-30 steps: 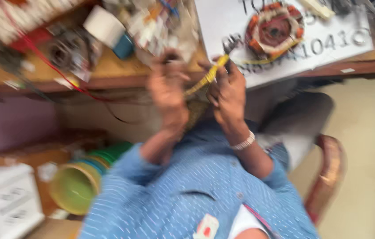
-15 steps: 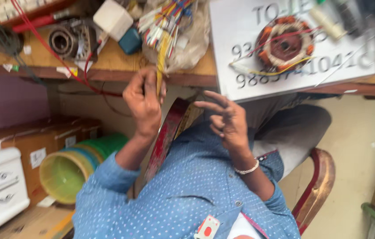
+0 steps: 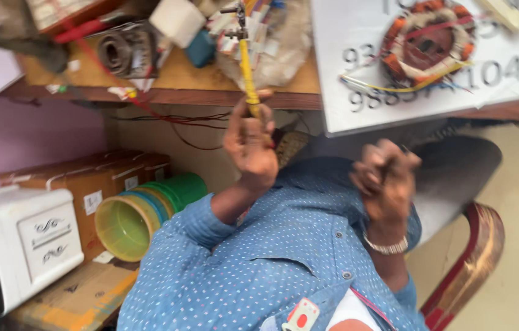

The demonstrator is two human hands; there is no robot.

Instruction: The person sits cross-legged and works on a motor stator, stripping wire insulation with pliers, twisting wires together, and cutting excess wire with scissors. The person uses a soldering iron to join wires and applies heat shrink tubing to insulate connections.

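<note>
Two hands were raised: the left hand [image 3: 250, 144] pinched a yellow sleeved wire [image 3: 248, 76] running toward twelve o'clock; the right hand [image 3: 385, 178] was fisted, contents unclear. A loose pinch might drop the wire into the bench clutter [image 3: 259, 37]

Worn matt wooden bench [image 3: 173, 79], glossy plastic green tubs [image 3: 149, 211], seemingly plastic-sleeved yellow wire [image 3: 248, 76], dotted cloth shirt [image 3: 271, 257].
</note>
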